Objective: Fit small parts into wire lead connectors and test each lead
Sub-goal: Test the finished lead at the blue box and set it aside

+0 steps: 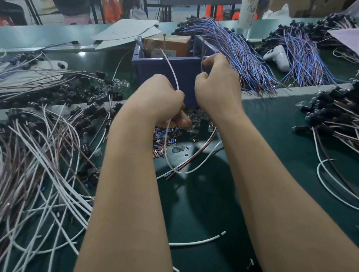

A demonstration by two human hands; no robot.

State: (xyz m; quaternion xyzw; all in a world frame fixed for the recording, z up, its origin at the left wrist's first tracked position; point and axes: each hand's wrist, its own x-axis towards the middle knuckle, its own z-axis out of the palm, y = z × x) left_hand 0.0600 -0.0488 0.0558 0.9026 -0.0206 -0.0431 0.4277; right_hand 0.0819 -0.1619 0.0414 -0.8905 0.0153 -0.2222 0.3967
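Both hands hover over the green table's (286,165) middle before the blue plastic bin (183,70), left hand (162,100) gripping a thin white wire lead (171,70), right hand (215,84) pinching its brown wire (201,61), ends raised binward, apparently testing; next, each end must steadily touch a contact.

Leads and bulbs spread over the green table (282,141)
A white wire (172,72) stands upright from the left grip (162,100), then loops down onto the table; a thin dark wire (202,66) rises from the right grip (215,84). Clear bulbs (193,125) lie just below both grips, and leads with black connectors (349,110) are heaped on both sides.
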